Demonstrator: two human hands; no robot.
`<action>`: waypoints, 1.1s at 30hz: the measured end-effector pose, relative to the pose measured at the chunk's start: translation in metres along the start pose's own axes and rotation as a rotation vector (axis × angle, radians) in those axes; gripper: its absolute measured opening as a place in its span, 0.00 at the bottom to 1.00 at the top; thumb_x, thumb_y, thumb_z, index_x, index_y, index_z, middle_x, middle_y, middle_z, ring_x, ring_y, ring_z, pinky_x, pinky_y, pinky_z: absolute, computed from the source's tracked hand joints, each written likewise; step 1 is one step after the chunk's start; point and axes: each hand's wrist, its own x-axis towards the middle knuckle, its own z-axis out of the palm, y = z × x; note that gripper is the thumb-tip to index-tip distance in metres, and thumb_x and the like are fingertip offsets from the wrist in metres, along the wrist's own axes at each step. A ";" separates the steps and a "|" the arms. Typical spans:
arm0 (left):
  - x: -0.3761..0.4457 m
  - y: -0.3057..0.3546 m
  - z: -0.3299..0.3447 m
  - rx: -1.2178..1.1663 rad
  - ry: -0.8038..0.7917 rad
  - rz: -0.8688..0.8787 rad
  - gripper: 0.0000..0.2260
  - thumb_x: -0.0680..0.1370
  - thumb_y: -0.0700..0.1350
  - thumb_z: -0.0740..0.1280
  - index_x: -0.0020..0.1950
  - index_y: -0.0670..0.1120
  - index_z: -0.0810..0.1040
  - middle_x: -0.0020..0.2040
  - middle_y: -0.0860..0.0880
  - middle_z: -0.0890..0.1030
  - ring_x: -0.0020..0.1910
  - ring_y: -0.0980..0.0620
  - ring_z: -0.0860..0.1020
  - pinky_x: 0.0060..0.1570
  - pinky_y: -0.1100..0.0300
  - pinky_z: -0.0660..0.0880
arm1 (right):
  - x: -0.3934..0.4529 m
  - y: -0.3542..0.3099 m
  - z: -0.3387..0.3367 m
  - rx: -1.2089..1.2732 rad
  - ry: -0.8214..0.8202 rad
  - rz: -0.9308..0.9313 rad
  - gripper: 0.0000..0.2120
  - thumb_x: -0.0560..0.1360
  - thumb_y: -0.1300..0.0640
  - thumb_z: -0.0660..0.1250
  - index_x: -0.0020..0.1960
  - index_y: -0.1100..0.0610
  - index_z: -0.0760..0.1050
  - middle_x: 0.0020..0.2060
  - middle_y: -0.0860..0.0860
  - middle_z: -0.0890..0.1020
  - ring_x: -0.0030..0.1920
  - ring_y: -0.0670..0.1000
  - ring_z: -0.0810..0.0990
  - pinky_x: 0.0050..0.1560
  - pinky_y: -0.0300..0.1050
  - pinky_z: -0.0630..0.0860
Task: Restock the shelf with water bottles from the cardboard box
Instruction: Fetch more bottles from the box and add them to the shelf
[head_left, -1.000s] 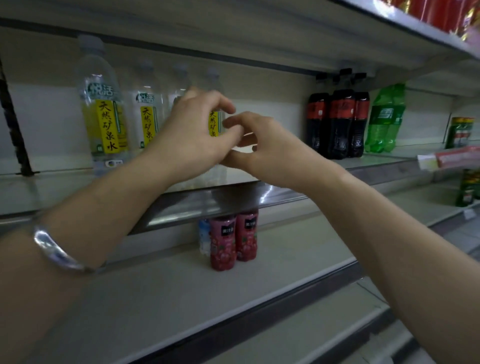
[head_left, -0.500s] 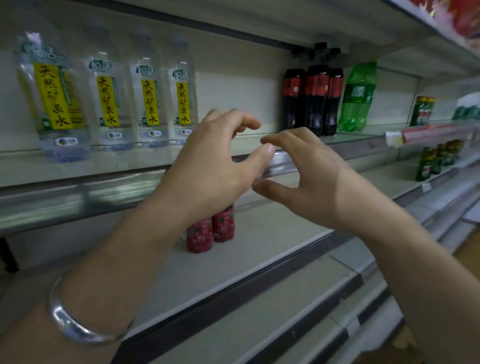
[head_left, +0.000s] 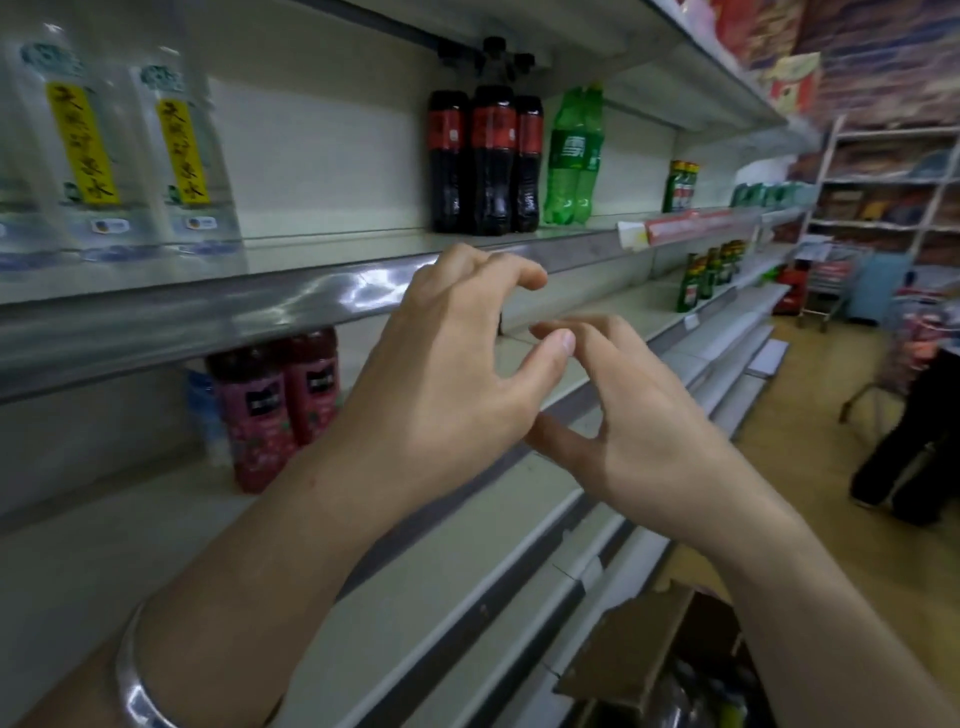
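Both hands up in front of the shelving, mid-frame, empty. Left hand (head_left: 457, 374) has fingers curled loosely like a claw, thumb stretched out to the right, gripping nothing. Right hand (head_left: 639, 415) just beside it, fingers bent loosely too, thumb low and pointing left, nothing in it either. Left thumb tip sits right by the right hand's fingertips, can't tell if they actually touch. Silver bangle (head_left: 137, 680) on the left wrist, bottom left of frame.

Water bottles (head_left: 130, 150) w/ yellow labels stand upright in a row on the shelf (head_left: 218, 317) at upper left, blurred, well apart from both hands. Same shelf, further right near top centre: three dark cola bottles (head_left: 488, 161) packed close together, then green soda bottles (head_left: 574, 156) just beside them.

Next shelf down, left of centre: two red juice bottles (head_left: 275, 400) side by side, partly tucked under the upper shelf's metal edge.

Cardboard box (head_left: 639, 654) at bottom right of frame, on the floor by the shelving base, flaps open; contents dark, too murky to make out.

Far right edge: another person (head_left: 909, 441) in dark trousers standing in the aisle, more racks behind
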 end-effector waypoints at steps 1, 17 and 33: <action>0.000 0.002 0.004 -0.018 -0.013 0.006 0.17 0.77 0.54 0.66 0.65 0.54 0.73 0.59 0.58 0.72 0.61 0.60 0.70 0.60 0.65 0.67 | -0.005 0.003 -0.003 -0.008 0.007 0.016 0.30 0.73 0.44 0.68 0.72 0.49 0.64 0.64 0.44 0.67 0.66 0.44 0.66 0.60 0.30 0.65; -0.009 0.031 0.083 -0.110 -0.231 0.089 0.18 0.77 0.55 0.65 0.66 0.54 0.72 0.60 0.56 0.72 0.61 0.59 0.70 0.59 0.65 0.68 | -0.068 0.058 -0.028 -0.089 0.050 0.265 0.31 0.71 0.44 0.67 0.72 0.46 0.64 0.63 0.39 0.67 0.63 0.37 0.65 0.59 0.32 0.63; -0.005 0.031 0.228 -0.172 -0.490 0.036 0.17 0.77 0.56 0.64 0.65 0.56 0.71 0.58 0.57 0.74 0.58 0.59 0.72 0.58 0.55 0.74 | -0.114 0.181 -0.026 -0.048 -0.041 0.537 0.28 0.74 0.48 0.67 0.72 0.47 0.65 0.65 0.41 0.69 0.65 0.39 0.66 0.61 0.35 0.65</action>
